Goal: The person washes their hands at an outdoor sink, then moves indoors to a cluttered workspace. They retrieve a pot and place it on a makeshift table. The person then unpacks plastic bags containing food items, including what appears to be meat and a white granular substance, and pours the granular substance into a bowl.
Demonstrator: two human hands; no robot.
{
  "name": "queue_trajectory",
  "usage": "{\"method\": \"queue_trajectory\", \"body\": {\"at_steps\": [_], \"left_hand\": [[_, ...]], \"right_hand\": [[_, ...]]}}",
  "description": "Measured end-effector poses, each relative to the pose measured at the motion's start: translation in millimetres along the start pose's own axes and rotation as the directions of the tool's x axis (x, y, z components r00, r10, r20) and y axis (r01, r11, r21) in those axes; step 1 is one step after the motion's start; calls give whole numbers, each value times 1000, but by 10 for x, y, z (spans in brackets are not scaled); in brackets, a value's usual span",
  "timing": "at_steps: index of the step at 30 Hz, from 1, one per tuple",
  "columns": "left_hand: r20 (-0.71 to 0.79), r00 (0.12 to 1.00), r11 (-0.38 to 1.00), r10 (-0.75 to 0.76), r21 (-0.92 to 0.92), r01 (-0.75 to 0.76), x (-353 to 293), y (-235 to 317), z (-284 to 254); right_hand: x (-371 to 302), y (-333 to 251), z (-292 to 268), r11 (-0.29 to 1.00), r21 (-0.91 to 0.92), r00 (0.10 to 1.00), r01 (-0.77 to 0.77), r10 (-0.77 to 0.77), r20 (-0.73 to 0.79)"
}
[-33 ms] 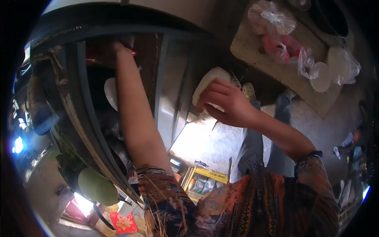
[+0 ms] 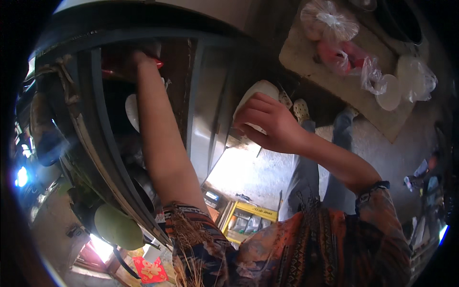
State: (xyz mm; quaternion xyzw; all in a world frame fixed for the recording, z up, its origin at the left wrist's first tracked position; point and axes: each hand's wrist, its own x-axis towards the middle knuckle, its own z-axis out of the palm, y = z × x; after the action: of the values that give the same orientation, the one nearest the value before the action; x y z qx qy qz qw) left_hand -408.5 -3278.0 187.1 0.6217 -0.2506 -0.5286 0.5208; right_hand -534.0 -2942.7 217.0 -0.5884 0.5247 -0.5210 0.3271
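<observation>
My left arm reaches into a dark open cabinet compartment (image 2: pixel 179 86). There my left hand (image 2: pixel 139 60) is in shadow beside something red and shiny (image 2: pixel 114 71); its fingers cannot be made out. On the right, my right hand (image 2: pixel 270 119) has its fingers curled around a pale, rounded bowl (image 2: pixel 264 88), which is tilted and partly hidden behind the knuckles. A white round dish edge (image 2: pixel 131 114) shows inside the cabinet, next to my left forearm.
A worn board-like surface (image 2: pixel 299 55) at upper right bears a clear plastic bag (image 2: pixel 330 21), a red bag (image 2: pixel 339 57) and a whitish round lid (image 2: pixel 388 93). A yellow crate (image 2: pixel 256 213) stands low down. A green gourd-shaped thing (image 2: pixel 117 227) lies lower left.
My left forearm has shifted slightly left inside the cabinet. My right hand has moved a little to the left and covers more of the pale bowl.
</observation>
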Motion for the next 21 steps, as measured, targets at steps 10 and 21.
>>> {"method": "queue_trajectory", "body": {"at_steps": [10,21], "left_hand": [[308,922,971,237,-54,-232,-515,426,-898],[328,944,992,-33,-101,69,-2584,-412,-1826]], "right_hand": [[-98,191,123,963,103,962,-250,260,-89],[-354,89,-616,813,291,842,-504,537,-43]]}}
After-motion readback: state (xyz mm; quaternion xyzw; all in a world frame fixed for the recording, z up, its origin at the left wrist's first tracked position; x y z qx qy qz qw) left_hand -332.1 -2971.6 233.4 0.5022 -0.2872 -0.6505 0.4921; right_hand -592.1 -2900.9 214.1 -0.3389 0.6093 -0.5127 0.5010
